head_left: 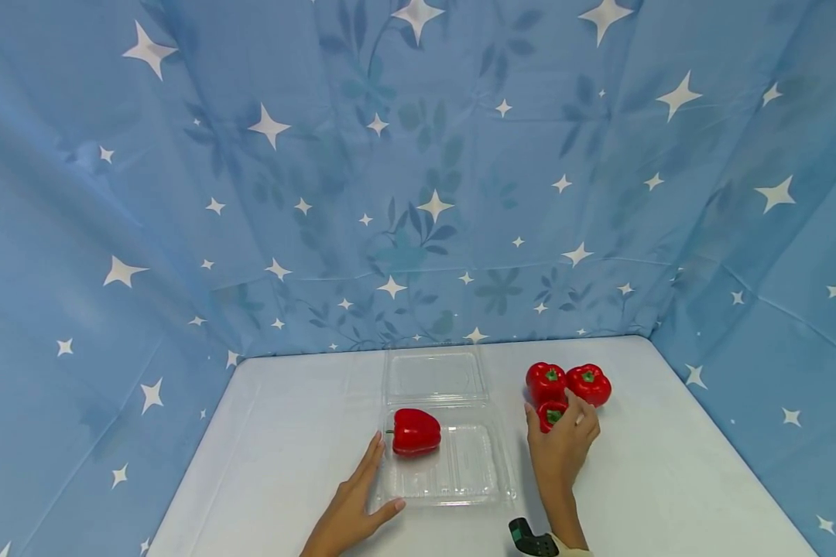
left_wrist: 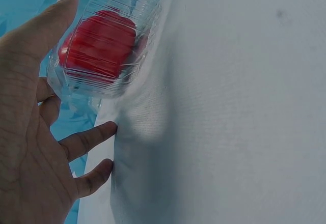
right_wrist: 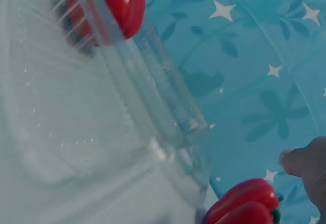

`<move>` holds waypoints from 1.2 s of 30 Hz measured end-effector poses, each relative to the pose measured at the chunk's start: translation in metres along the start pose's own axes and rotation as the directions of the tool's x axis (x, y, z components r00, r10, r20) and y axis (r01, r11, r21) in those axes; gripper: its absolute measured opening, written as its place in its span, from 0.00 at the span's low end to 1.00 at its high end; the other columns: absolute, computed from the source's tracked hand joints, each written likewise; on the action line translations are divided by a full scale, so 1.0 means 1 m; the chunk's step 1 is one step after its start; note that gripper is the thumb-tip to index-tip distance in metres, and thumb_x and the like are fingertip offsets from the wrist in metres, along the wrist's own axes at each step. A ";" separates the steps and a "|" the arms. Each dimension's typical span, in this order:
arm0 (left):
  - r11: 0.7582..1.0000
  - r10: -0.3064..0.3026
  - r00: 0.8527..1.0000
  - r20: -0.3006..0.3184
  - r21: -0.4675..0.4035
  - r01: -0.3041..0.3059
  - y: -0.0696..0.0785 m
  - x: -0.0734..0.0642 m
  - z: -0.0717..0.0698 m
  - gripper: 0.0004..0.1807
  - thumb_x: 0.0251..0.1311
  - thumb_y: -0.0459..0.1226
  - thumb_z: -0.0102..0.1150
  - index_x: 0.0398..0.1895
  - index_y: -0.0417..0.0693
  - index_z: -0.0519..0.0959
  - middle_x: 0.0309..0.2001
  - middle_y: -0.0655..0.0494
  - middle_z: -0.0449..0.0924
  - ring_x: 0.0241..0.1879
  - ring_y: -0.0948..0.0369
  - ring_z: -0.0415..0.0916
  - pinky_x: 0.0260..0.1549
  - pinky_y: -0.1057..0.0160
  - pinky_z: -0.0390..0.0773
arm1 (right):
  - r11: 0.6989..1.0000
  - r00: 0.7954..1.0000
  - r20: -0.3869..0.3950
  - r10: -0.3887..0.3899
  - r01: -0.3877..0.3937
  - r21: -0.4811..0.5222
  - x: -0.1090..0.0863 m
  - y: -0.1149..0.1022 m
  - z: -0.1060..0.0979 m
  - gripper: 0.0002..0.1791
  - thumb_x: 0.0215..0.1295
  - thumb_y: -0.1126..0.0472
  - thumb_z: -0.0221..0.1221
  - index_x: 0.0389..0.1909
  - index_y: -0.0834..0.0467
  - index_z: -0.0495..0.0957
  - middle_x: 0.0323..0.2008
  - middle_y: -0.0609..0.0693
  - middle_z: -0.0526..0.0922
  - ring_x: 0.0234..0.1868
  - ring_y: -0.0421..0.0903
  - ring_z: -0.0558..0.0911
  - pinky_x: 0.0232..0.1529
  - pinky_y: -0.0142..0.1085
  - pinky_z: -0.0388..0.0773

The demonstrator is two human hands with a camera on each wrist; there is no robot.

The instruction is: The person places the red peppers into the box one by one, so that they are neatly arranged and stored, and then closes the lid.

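A clear plastic clamshell container (head_left: 470, 460) lies with its lid folded back, one red bell pepper (head_left: 416, 432) on its side in the left part of its base. My left hand (head_left: 351, 495) is at the container's left side, fingers extended and thumb spread by the front left corner; in the left wrist view the thumb lies along the clear wall. To the right, my right hand (head_left: 564, 445) reaches over the front bell pepper (head_left: 550, 415) of a group of three, thumb on its left and fingers on its far right. In the right wrist view, the visible fingertip stands apart from a pepper (right_wrist: 244, 203).
Two more red bell peppers, a left one (head_left: 545, 381) and a right one (head_left: 589, 385), sit behind the front one. The container's lid (head_left: 435, 375) extends toward the back edge of the white table (head_left: 272, 433). A blue star-patterned curtain (head_left: 334, 232) surrounds the table.
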State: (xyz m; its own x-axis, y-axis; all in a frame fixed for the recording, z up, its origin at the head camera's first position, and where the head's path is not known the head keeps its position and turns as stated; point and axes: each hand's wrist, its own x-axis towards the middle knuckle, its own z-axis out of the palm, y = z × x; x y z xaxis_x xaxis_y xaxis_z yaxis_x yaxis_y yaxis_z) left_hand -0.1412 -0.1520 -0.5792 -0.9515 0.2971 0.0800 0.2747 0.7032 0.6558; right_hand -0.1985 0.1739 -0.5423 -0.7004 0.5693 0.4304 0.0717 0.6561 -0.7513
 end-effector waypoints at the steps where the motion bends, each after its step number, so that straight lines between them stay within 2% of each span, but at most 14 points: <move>1: 1.000 0.000 1.000 -0.001 -0.002 0.000 0.000 0.000 0.000 0.53 0.57 0.61 0.60 0.79 0.55 0.45 0.79 0.57 0.43 0.73 0.46 0.55 0.57 0.39 0.73 | 1.000 1.000 0.016 0.022 -0.022 -0.010 0.000 0.002 0.000 0.45 0.48 0.63 0.73 0.67 0.64 0.62 0.65 0.66 0.62 0.68 0.62 0.60 0.53 0.66 0.75; 7: 1.000 0.000 1.000 0.002 0.001 0.000 0.001 0.000 -0.001 0.53 0.57 0.61 0.60 0.79 0.53 0.46 0.79 0.56 0.44 0.73 0.44 0.56 0.56 0.38 0.73 | 0.987 0.979 0.124 0.161 -0.156 -0.045 -0.003 0.012 0.001 0.47 0.53 0.60 0.70 0.70 0.64 0.55 0.65 0.69 0.59 0.66 0.66 0.60 0.54 0.68 0.73; 11: 1.000 -0.004 1.000 0.002 0.001 0.004 0.002 0.000 -0.001 0.53 0.57 0.61 0.59 0.79 0.54 0.46 0.79 0.57 0.43 0.73 0.44 0.57 0.56 0.37 0.73 | 0.979 0.964 0.170 0.204 -0.198 -0.053 -0.004 0.017 0.002 0.48 0.55 0.58 0.69 0.71 0.65 0.52 0.64 0.71 0.58 0.65 0.67 0.61 0.54 0.68 0.72; 24: 1.000 -0.005 1.000 -0.007 0.001 0.005 0.001 -0.001 0.001 0.53 0.57 0.61 0.60 0.79 0.55 0.46 0.79 0.58 0.43 0.73 0.45 0.56 0.57 0.38 0.73 | 0.972 0.948 0.213 0.235 -0.232 -0.038 -0.008 0.029 0.006 0.51 0.54 0.62 0.68 0.73 0.65 0.47 0.64 0.71 0.57 0.65 0.68 0.61 0.55 0.69 0.71; 30: 1.000 0.000 1.000 -0.011 -0.006 0.000 0.000 -0.001 0.000 0.53 0.57 0.61 0.60 0.79 0.56 0.46 0.80 0.60 0.43 0.73 0.46 0.55 0.58 0.38 0.72 | 0.972 0.948 0.215 0.234 -0.233 -0.029 -0.008 0.031 0.007 0.51 0.54 0.62 0.68 0.73 0.65 0.47 0.64 0.71 0.58 0.65 0.68 0.61 0.55 0.69 0.71; 36: 1.000 0.028 0.999 -0.039 -0.005 -0.029 0.000 -0.002 -0.001 0.52 0.56 0.60 0.61 0.79 0.55 0.47 0.79 0.58 0.44 0.73 0.47 0.56 0.60 0.40 0.72 | 0.975 0.954 0.202 0.222 -0.222 -0.020 -0.007 0.035 0.008 0.50 0.53 0.62 0.69 0.72 0.66 0.49 0.64 0.71 0.59 0.65 0.67 0.62 0.55 0.67 0.72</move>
State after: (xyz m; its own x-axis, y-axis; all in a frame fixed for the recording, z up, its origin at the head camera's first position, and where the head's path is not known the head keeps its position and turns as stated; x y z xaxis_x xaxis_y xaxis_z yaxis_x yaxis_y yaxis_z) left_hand -0.1398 -0.1527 -0.5786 -0.9480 0.2915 0.1279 0.3012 0.6915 0.6566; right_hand -0.1970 0.1884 -0.5756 -0.7957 0.5886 0.1430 0.2396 0.5226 -0.8182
